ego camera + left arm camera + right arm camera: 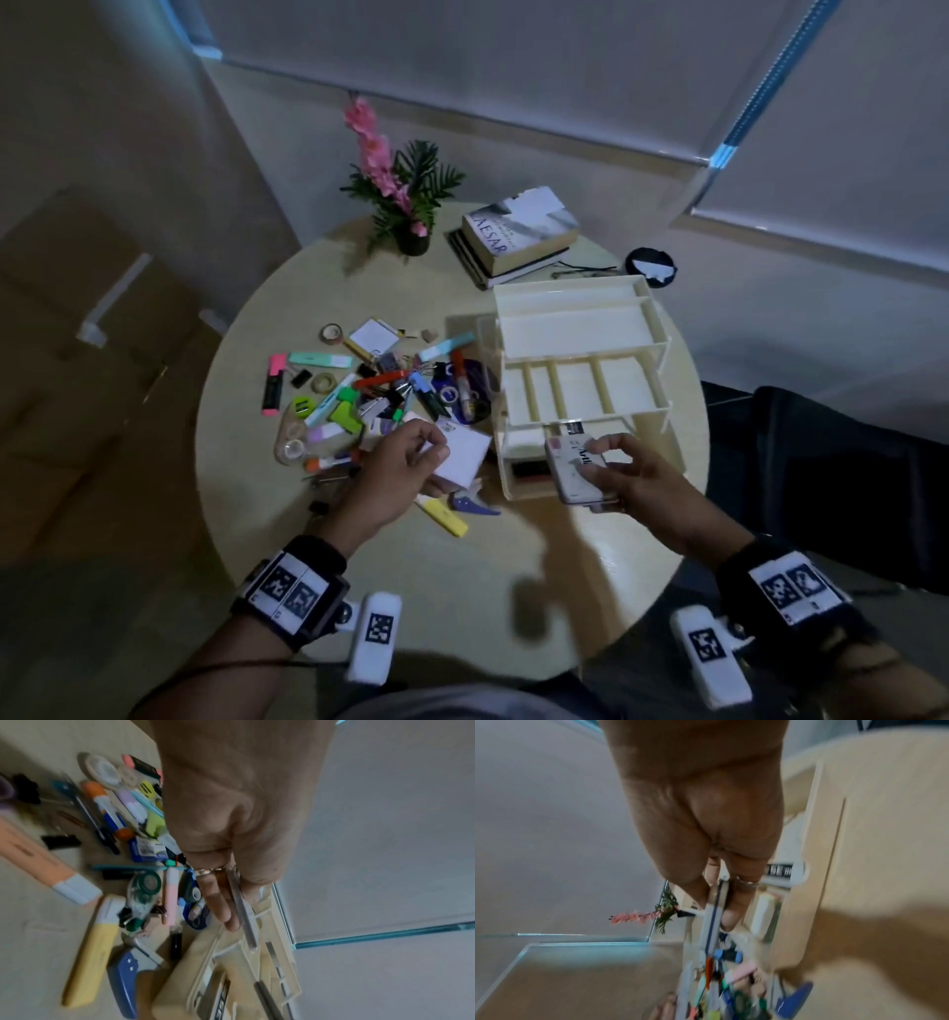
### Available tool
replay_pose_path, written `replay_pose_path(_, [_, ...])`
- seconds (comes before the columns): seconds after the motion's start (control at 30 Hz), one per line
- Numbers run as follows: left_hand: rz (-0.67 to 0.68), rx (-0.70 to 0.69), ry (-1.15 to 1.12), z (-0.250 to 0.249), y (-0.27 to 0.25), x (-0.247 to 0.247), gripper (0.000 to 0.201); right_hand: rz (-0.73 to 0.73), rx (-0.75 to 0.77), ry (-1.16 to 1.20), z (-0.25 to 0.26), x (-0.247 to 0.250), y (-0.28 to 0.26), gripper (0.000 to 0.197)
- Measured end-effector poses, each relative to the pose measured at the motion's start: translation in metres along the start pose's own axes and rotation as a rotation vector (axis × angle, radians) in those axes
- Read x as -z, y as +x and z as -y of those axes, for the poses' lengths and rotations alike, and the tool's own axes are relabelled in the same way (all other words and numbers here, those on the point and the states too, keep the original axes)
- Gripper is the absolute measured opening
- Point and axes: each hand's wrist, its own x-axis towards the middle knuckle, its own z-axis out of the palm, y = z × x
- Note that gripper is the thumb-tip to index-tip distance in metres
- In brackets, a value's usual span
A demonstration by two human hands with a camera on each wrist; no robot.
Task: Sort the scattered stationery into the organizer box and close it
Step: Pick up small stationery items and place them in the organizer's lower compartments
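the right hand [624, 475] has its fingers clamped on a flat printed case [575, 470], held over the organizer box's [580, 360] near bottom compartment, which already holds something dark. the left hand [405, 465] pinches a white notepad [464, 455] just beside the box, above the scattered stationery [369, 395] on the table [462, 565]. best to tilt the case flat, slide it fully in under the upper tray, then bring the pad across without snagging the tray edge.
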Motion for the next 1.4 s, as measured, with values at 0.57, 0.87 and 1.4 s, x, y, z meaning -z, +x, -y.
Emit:
replay_pose_path(0.57, [0.031, 0.057, 0.204, -0.009, 0.007, -0.107, 0.033, -0.079, 0.020, -0.870, -0.029, 0.088, 0.105, 0.038])
replay_pose_path(0.87, [-0.048, 0.040, 0.236, 0.014, 0.018, -0.114, 0.040, -0.107, 0.140, -1.559, -0.028, 0.077, 0.101, 0.045])
replay_pose_path(1.4, [-0.054, -0.031, 0.453, 0.011, 0.031, -0.125, 0.030, 0.012, 0.312, -1.914, -0.024, 0.082, 0.099, 0.063])
